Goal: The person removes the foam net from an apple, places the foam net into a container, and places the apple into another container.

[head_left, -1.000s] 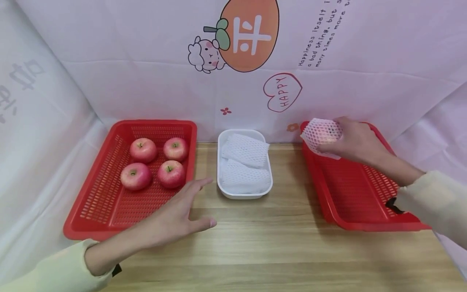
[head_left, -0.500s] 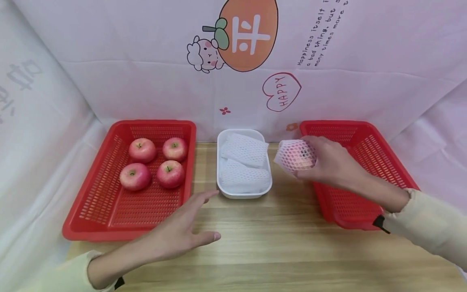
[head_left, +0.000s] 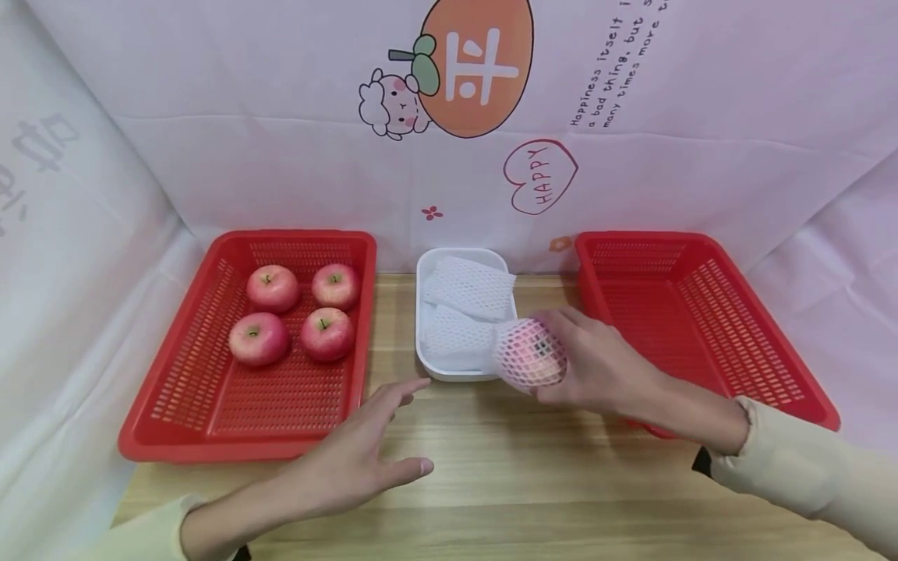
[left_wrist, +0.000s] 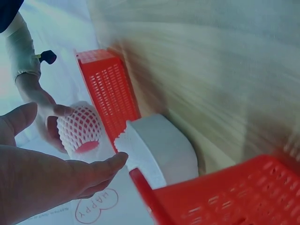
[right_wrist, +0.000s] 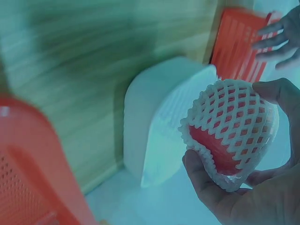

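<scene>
My right hand [head_left: 603, 366] grips an apple in a white foam net sleeve [head_left: 531, 354], raised beside the white tub's front right corner. Red skin shows through the mesh and at the sleeve's open end [right_wrist: 215, 150] in the right wrist view. Thumb and fingers curl round opposite sides of it. My left hand [head_left: 351, 456] is held empty over the table, fingers extended and thumb apart, by the right edge of the left red basket [head_left: 245, 448]. In the left wrist view its fingertips point toward the white tub [left_wrist: 164, 150].
Several bare apples [head_left: 328, 335] sit in the left basket. Folded foam net sleeves [head_left: 470, 288] fill the white tub between the baskets. A second red basket [head_left: 701, 312] stands at right on the wooden table [head_left: 491, 483]. A printed white cloth [head_left: 281, 140] hangs behind.
My right hand has come out from over the right basket, moving left and nearer with the sleeved apple. My left hand has shifted slightly right and nearer, still empty.
</scene>
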The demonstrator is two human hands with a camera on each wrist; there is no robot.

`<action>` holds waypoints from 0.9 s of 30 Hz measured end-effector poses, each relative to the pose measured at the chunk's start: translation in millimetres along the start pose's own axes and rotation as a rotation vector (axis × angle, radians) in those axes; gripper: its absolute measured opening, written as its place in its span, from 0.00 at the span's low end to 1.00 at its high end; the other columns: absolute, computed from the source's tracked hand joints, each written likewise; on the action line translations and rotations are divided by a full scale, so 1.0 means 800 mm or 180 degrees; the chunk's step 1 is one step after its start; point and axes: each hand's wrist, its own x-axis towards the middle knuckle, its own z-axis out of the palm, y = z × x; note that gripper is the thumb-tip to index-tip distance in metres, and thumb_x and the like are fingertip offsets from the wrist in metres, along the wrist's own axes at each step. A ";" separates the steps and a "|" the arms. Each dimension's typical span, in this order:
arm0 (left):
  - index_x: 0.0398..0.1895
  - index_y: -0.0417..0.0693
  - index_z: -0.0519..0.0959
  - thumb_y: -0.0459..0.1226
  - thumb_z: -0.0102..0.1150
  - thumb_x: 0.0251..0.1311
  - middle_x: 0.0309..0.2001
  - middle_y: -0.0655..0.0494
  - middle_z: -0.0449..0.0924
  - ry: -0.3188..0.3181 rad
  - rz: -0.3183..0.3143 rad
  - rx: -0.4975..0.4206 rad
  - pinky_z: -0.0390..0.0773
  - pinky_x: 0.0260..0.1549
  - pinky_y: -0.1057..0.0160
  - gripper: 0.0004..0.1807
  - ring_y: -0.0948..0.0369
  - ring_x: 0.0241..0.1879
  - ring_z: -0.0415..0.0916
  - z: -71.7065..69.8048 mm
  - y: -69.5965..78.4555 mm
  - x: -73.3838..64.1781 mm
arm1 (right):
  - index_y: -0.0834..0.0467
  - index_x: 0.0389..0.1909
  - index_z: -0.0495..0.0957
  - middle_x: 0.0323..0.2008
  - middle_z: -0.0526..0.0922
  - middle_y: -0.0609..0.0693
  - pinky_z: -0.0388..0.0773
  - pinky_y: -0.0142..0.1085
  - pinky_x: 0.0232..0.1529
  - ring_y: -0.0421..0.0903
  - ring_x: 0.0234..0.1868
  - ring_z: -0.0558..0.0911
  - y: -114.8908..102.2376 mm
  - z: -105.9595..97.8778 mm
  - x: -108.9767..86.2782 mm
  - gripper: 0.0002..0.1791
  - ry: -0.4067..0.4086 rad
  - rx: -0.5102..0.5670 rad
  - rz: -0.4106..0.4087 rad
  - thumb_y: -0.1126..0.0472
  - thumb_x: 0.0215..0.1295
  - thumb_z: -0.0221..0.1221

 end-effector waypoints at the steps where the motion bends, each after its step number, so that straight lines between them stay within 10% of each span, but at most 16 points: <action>1: 0.80 0.56 0.63 0.51 0.73 0.63 0.72 0.53 0.70 0.0009 0.0016 -0.0016 0.74 0.66 0.37 0.45 0.49 0.72 0.69 0.002 -0.001 -0.001 | 0.63 0.65 0.75 0.55 0.83 0.57 0.89 0.47 0.47 0.50 0.48 0.84 -0.003 0.004 -0.001 0.47 -0.0010 -0.0003 -0.0048 0.53 0.42 0.83; 27: 0.79 0.49 0.62 0.47 0.71 0.67 0.75 0.41 0.67 -0.0002 0.0013 -0.0565 0.72 0.69 0.41 0.42 0.44 0.74 0.67 0.052 -0.042 -0.004 | 0.59 0.65 0.75 0.52 0.82 0.55 0.85 0.41 0.38 0.47 0.41 0.86 -0.022 0.112 -0.022 0.50 -0.0163 -0.0034 -0.0506 0.53 0.36 0.83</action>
